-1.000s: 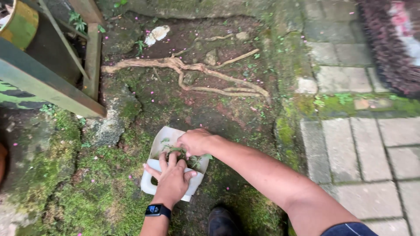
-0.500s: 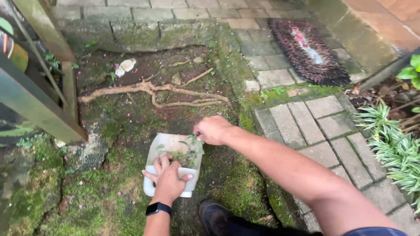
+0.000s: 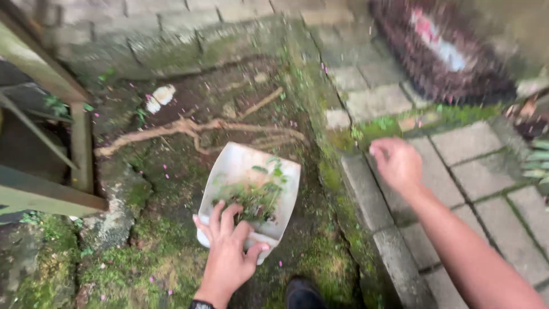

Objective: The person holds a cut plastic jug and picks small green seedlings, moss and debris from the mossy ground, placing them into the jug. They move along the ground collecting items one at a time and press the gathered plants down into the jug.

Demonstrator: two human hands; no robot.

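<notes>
My left hand (image 3: 229, 252) grips the near end of a white plastic scoop (image 3: 240, 169), lifted a little above the mossy soil. A clump of pulled green weeds and roots (image 3: 254, 197) lies inside the scoop, partly under my fingers. A dark watch strap shows at my left wrist. My right hand (image 3: 397, 163) hovers to the right over the paving stones, fingers loosely curled, with nothing visible in it. It is well apart from the scoop.
A bare soil patch with a long twisted root (image 3: 194, 129) lies beyond the scoop. Moss (image 3: 143, 269) covers the near ground. Grey paving blocks (image 3: 469, 171) run along the right. A doormat (image 3: 452, 54) lies far right. A wooden frame (image 3: 51, 194) stands left. My shoe (image 3: 303, 294) is below.
My right hand has left the scoop and swung right over the paving. My left hand has raised the scoop with the weeds in it. The view has shifted right.
</notes>
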